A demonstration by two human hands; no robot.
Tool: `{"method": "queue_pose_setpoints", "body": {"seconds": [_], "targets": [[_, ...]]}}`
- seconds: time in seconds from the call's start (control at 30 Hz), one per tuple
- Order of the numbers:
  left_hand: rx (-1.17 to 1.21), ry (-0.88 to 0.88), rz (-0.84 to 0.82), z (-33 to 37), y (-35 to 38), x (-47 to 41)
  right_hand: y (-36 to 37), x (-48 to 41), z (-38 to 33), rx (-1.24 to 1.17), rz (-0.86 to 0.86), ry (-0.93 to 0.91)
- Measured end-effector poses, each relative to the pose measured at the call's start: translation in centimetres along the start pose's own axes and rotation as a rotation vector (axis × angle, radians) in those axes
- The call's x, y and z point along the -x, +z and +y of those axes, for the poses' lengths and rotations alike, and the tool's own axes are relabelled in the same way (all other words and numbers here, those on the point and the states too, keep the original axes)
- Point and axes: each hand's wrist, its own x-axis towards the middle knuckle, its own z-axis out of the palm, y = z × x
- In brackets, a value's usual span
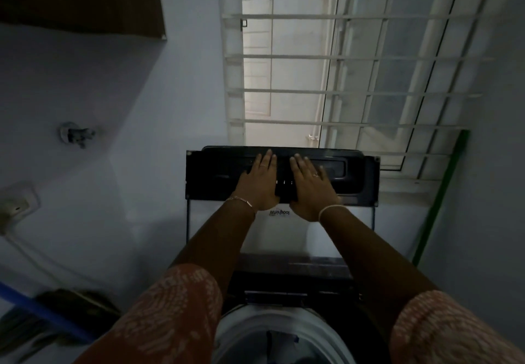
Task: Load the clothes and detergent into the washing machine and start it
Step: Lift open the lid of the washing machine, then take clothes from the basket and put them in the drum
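The top-loading washing machine stands below me with its lid [355, 184] raised upright against the window. My left hand [260, 183] and my right hand [311, 189] lie flat, fingers straight, side by side on the dark upper part of the raised lid. The lid's white lower part carries an upside-down brand name [279, 213]. At the bottom the round white drum opening [235, 324] shows, with dark clothes [279, 343] inside. No detergent container is in view.
A barred window [355, 56] is behind the lid. A green pole [439, 201] leans at the right. On the left wall are a tap [76, 135] and a power socket [17, 207] with a cord. A blue-handled broom [42, 312] lies lower left.
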Motion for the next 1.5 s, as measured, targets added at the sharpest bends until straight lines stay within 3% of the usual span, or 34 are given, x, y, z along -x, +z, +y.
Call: {"method": "queue_pose_setpoints", "body": {"seconds": [0.43,0.67,0.83,1.27,1.5], "targets": [[0.211,0.032,-0.027,3.4,2.4,13.0,-1.3,10.8,-0.8,-0.165,-0.125,-0.003],[0.554,0.058,-0.241,9.5,6.5,19.8,1.2,22.3,-0.9,-0.29,-0.19,0.04],[0.73,0.117,-0.333,14.5,9.8,23.8,2.9,31.8,1.5,-0.315,-0.212,0.211],[0.86,0.488,-0.49,32.7,15.2,31.2,2.4,51.7,9.6,-0.33,-0.227,0.683],[0.834,0.391,-0.628,41.0,17.5,33.1,3.4,59.1,16.5,-0.419,-0.29,0.788]]}}
